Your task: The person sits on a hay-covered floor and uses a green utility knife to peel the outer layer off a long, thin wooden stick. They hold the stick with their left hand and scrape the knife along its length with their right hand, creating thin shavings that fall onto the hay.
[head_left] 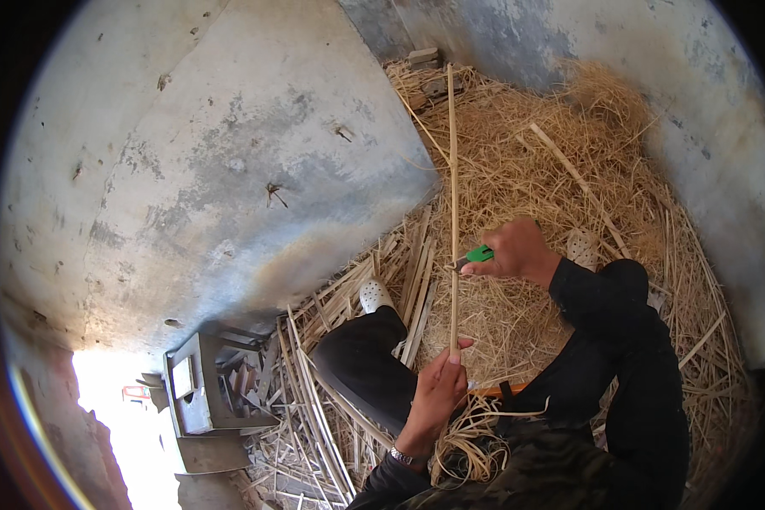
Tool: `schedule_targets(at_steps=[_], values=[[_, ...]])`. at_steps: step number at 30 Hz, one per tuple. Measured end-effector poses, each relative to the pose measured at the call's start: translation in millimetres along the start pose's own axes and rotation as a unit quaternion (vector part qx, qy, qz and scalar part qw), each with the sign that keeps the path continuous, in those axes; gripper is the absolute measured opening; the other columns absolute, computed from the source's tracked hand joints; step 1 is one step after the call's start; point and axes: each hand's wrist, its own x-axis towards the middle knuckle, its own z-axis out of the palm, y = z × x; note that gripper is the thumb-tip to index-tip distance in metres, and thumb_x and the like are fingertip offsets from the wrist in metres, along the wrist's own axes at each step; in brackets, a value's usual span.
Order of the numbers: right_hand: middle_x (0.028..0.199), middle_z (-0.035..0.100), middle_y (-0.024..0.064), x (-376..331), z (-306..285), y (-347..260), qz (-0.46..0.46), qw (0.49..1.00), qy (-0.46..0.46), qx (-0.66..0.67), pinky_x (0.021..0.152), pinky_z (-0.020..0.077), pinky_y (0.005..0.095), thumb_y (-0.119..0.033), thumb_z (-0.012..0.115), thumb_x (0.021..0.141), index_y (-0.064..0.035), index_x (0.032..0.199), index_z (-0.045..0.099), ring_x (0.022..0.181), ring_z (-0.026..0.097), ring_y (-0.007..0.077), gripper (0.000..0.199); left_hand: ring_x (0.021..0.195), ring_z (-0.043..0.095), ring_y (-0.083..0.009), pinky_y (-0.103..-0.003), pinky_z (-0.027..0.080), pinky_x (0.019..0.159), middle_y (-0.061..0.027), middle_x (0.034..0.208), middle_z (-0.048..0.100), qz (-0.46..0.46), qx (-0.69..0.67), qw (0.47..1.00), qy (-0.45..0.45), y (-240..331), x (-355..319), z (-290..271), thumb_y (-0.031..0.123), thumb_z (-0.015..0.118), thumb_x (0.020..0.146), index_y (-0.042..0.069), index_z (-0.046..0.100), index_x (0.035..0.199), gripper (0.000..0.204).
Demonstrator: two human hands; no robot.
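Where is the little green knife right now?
In the head view the green-handled knife sits right of centre, gripped in the right hand, its blade against the long thin reed that the left hand holds upright lower down.

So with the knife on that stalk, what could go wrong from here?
1. The right hand presses a green-handled knife against the long thin pale reed stalk; a slip downward could carry the blade towards the left hand gripping the stalk lower down.
2. The stalk is thin and held only near its lower end, so it may bend or snap.
3. Loose straw underfoot could shift.
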Motion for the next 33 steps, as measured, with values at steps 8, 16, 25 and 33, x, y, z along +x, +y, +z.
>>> schedule_targets(at_steps=[8, 16, 25, 33], values=[[0.038, 0.036, 0.0006, 16, 3, 22, -0.011, 0.999, -0.022, -0.037, 0.034, 0.0289, 0.0331, -0.087, 0.041, 0.075, -0.0135, 0.048, 0.049, 0.030, 0.037, 0.0145, 0.078, 0.047, 0.028, -0.0016, -0.019, 0.026, 0.043, 0.0081, 0.059, 0.031, -0.011, -0.002, 1.000, 0.001, 0, -7, 0, 0.029, 0.039, 0.105, -0.001, 0.046, 0.130, 0.039], [0.042, 0.023, -0.0029, 47, 2, 118, 0.061, 0.989, 0.000, -0.131, 0.033, 0.0229, 0.0321, -0.083, 0.034, 0.083, -0.0151, 0.050, 0.044, 0.034, 0.023, 0.0116, 0.076, 0.047, 0.027, -0.0016, -0.019, 0.024, 0.043, 0.0080, 0.060, 0.031, -0.018, 0.040, 0.998, -0.045, -4, -8, 2, 0.026, 0.037, 0.106, 0.000, 0.044, 0.133, 0.038], [0.043, 0.025, -0.0043, 63, -4, 100, 0.396, 0.779, -0.297, 0.385, 0.035, 0.0243, 0.0320, -0.083, 0.029, 0.083, -0.0152, 0.046, 0.039, 0.036, 0.028, 0.0116, 0.079, 0.047, 0.028, -0.0030, -0.020, 0.028, 0.043, 0.0071, 0.059, 0.029, -0.050, -0.002, 0.999, -0.018, 4, 18, -16, 0.028, 0.037, 0.105, -0.001, 0.044, 0.132, 0.041], [0.039, 0.034, 0.0005, 11, -16, -13, 0.018, 0.981, -0.178, 0.076, 0.036, 0.0280, 0.0343, -0.083, 0.041, 0.080, -0.0105, 0.051, 0.059, 0.034, 0.039, 0.0151, 0.080, 0.046, 0.027, -0.0031, -0.020, 0.026, 0.043, 0.0066, 0.057, 0.029, -0.041, -0.114, 0.993, -0.005, 18, 27, -16, 0.029, 0.038, 0.105, 0.000, 0.044, 0.132, 0.040]])
